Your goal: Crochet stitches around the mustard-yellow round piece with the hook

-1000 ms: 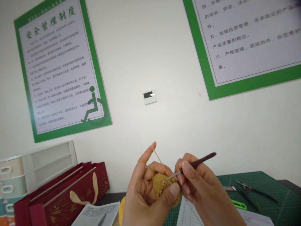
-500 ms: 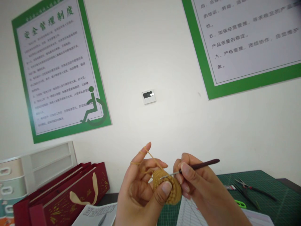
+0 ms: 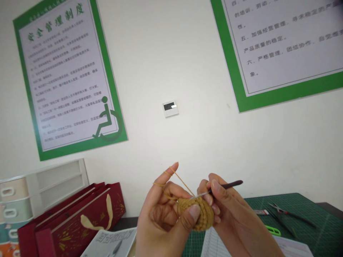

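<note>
A mustard-coloured crocheted piece [image 3: 205,218] is pinched between the thumb and fingers of my left hand [image 3: 163,217]. Yarn of the same colour wraps round my raised left index finger and runs down taut to the top of the piece. My right hand [image 3: 233,210] grips a crochet hook [image 3: 230,185] by its dark handle. The hook's metal shaft points left and meets the yarn at the upper edge of the piece.
Dark red gift bags [image 3: 80,225] and stacked drawers [image 3: 16,212] stand at the left, near a booklet [image 3: 107,242]. A green cutting mat [image 3: 292,203] bears pliers [image 3: 292,216], green-handled scissors [image 3: 273,231] and printed paper [image 3: 214,244]. Framed posters hang behind.
My left hand and the crocheted piece have shifted slightly right. The hook has drawn back a little, its tip now at the piece's top edge where the yarn comes down.
</note>
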Tool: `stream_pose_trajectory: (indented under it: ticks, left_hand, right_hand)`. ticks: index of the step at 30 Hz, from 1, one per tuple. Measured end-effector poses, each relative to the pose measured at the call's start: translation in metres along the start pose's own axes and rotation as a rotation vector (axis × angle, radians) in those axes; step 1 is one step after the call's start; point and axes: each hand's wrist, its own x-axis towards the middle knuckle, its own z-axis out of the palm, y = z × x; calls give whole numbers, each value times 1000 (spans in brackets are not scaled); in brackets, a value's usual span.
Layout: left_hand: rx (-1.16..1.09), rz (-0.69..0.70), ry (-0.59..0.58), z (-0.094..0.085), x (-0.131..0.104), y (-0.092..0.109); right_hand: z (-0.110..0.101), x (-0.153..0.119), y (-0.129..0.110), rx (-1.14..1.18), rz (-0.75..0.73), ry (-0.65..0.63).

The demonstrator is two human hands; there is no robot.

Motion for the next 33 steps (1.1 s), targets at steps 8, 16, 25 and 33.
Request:
stream_pose_trajectory:
  ticks: [8, 16, 25, 33]
  left_hand:
    - [35, 14, -6, -5, 1, -2]
    - [55, 60, 70, 5, -4, 3]
    - [-288, -357, -181, -8, 3, -1]
    - [-127, -53, -31, 0, -2, -1]
  right_hand:
    - [1, -1, 0, -120, -47, 25]
    - [-9, -4, -3, -1031, -1054, -111]
    - [-15, -6, 5, -925, -1150, -117]
    - [-11, -12, -10, -1465, -1487, -54]
